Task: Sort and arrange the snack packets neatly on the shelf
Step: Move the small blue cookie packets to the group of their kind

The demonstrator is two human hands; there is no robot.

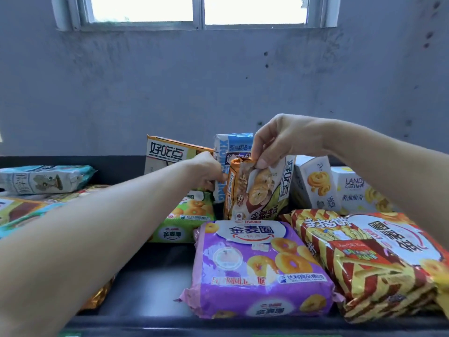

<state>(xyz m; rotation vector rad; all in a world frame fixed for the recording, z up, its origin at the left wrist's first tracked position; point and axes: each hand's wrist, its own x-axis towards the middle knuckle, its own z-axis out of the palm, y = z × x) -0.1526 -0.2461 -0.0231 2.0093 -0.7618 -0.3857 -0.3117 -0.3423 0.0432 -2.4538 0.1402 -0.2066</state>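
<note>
An orange-and-green cookie packet (257,193) stands upright at the middle back of the dark shelf (155,285). My right hand (279,142) pinches its top edge from above. My left hand (206,171) grips its left side, in front of a blue-and-white packet (230,147). Behind the left hand leans another orange packet (170,152). A green ring-biscuit packet (184,220) lies under my left wrist. A purple ring-biscuit packet (260,268) lies flat in front, with a red-and-yellow striped packet (359,271) to its right.
Two white butter-cookie boxes (313,183) (359,190) stand at the back right. A teal-and-white packet (46,178) lies on a stack of packets at the far left. Behind the shelf rises a grey wall with a window (199,10). Bare shelf shows at front centre-left.
</note>
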